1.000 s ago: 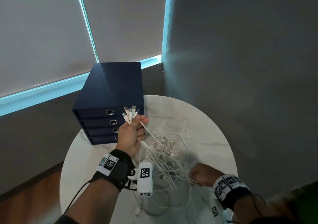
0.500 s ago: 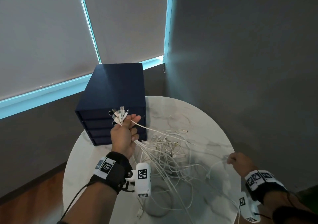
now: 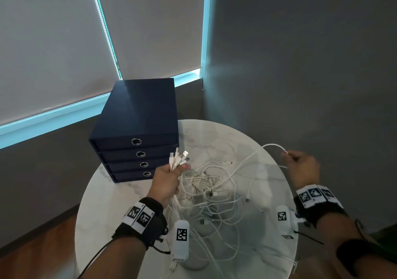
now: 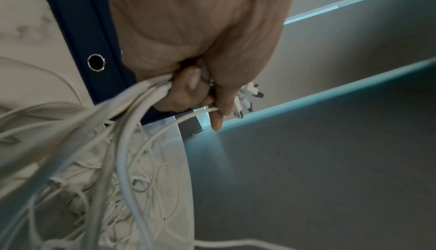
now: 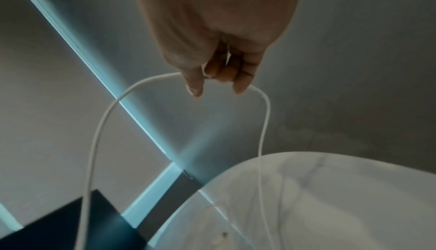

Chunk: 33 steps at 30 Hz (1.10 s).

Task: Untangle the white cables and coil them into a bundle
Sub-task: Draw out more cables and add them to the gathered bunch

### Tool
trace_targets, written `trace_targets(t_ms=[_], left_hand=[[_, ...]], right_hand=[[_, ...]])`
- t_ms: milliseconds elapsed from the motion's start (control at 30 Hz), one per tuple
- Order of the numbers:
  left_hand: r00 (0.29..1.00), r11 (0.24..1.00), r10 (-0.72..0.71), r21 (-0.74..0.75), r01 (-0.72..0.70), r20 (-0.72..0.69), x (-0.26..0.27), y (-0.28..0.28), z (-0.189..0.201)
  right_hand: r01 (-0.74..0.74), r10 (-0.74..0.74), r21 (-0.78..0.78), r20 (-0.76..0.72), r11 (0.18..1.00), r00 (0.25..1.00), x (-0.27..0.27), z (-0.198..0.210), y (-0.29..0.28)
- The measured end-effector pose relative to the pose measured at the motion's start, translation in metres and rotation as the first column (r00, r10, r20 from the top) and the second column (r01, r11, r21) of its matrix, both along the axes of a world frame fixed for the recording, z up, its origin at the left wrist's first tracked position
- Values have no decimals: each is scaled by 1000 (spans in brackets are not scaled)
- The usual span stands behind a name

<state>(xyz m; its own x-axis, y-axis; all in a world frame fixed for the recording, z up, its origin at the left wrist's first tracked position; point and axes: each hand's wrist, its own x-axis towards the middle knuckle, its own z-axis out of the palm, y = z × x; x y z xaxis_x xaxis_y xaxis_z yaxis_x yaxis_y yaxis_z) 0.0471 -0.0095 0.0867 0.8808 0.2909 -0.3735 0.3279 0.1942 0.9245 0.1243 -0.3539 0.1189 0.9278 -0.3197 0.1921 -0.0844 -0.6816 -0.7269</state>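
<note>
Left hand (image 3: 169, 180) clenched on a bunch of plug ends (image 3: 179, 159), right hand (image 3: 301, 167) pinching one white cable (image 3: 253, 153) drawn rightward from the tangle (image 3: 210, 193) on the round counter (image 3: 264, 255): untangling underway, likely needing that strand pulled free before coiling.

L hand (image 3: 166, 181) grips plug ends; R hand (image 3: 303, 169) pinches one cable (image 3: 253, 155), prob. lifted off table (image 3: 103, 214).
</note>
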Motion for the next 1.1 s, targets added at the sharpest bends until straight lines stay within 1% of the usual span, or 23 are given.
trace_targets(t_ms=[67,100,133,167,233,267,300,333,400,467,533,600,633,700,767,833,900,967,1033,1100], left_hand=[[999,999,-21,27,22,-26,-1,-4,-4],[999,999,-24,21,25,-29,-2,-6,-4],[999,1000,-28,4,28,-22,-2,-8,-2],[999,999,-33,-19,33,-11,-3,-10,1],[999,997,-39,-60,40,18,-3,-14,8],[999,996,-41,-79,43,33,-3,-16,11],[998,994,-47,-98,51,46,-3,-18,14],[997,991,-57,-115,63,55,-2,-20,16],[994,985,-95,-142,103,61,-1,-27,22],[991,975,-124,-179,132,55,1,-35,28],[993,961,-103,-251,112,48,4,-42,32],[998,947,-49,-316,60,43,8,-45,34],[999,945,-26,-324,38,40,10,-46,35],[999,948,11,-319,2,39,13,-45,35],[998,947,32,-322,-13,56,15,-43,35],[996,947,45,-321,-19,72,15,-43,36],[994,945,65,-326,-34,85,15,-42,36],[991,946,77,-323,-39,105,16,-39,36],[987,945,84,-324,-36,135,16,-37,36],[980,942,103,-332,-41,171,18,-34,40]], right_hand=[[-7,5,150,10,989,1000,7,7,18],[-35,35,247,7,968,999,10,7,27],[-70,71,365,9,928,997,14,7,36],[-100,104,498,19,862,994,16,7,45],[-144,166,736,43,661,985,14,13,64],[-175,207,799,65,575,976,9,16,75],[-213,254,814,83,540,964,5,17,86],[-253,304,796,92,550,948,-1,18,96],[-329,394,724,87,607,915,-14,19,115],[-387,472,676,65,627,879,-28,18,133],[-451,552,638,49,624,832,-41,13,148],[-504,629,625,28,595,777,-54,4,157],[-520,657,626,17,581,754,-59,0,160],[-522,683,631,-18,574,730,-67,-9,160],[-537,703,609,-47,583,710,-70,-18,151],[-581,737,551,-96,599,669,-71,-27,137],[-639,772,462,-186,615,608,-72,-35,121],[-660,765,387,-326,644,555,-75,-43,105],[-687,730,306,-476,660,490,-77,-52,87],[-715,663,240,-636,657,395,-78,-63,71]])
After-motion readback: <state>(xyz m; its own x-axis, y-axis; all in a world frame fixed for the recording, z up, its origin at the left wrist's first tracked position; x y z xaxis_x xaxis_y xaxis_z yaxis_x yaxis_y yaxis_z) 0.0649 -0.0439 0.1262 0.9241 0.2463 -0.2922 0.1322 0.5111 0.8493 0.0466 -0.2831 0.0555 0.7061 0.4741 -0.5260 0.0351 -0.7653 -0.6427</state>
